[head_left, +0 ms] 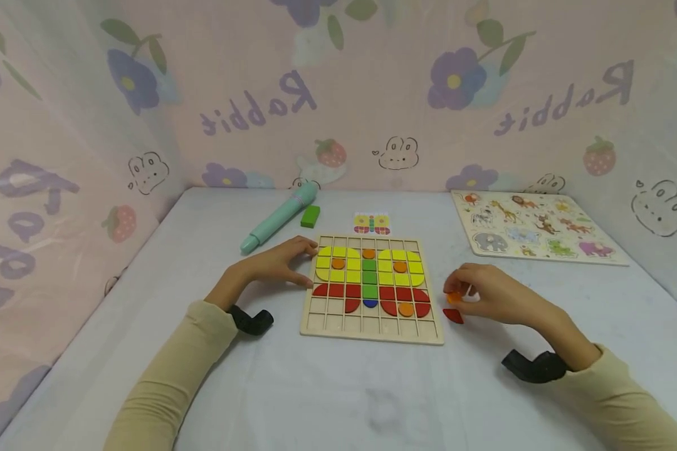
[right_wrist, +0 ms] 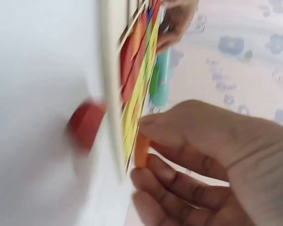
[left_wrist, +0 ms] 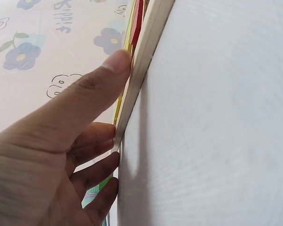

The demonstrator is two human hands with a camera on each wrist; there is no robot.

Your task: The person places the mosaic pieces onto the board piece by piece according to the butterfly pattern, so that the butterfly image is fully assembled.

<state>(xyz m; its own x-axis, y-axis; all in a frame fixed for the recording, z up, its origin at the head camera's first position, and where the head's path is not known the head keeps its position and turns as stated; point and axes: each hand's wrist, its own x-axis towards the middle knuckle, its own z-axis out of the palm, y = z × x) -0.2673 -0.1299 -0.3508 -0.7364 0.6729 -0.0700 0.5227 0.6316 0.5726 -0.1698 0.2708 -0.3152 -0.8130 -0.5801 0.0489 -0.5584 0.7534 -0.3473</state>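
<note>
A wooden grid board point(head_left: 317, 322) lies mid-table, filled with yellow, red, green, orange and blue pieces in a butterfly shape. At its left edge my left hand point(head_left: 279, 262) rests, thumb and fingertips touching the rim, fingers loosely spread. My right hand point(head_left: 488, 294), just right of the board, pinches an orange piece point(right_wrist: 141, 149) between thumb and fingers. Under that hand a loose red piece point(head_left: 454, 316) lies on the table; it looks blurred in the right wrist view. An orange disc point(head_left: 406, 309) sits among the red pieces at the board's lower right.
Behind the board lies a small card point(head_left: 372, 223) with a butterfly pattern. A green block point(head_left: 310, 217) and a mint-green tube point(head_left: 279, 217) are at the back left. An animal puzzle board point(head_left: 533, 225) occupies the back right. Printed fabric point(head_left: 350, 81) hangs around the table.
</note>
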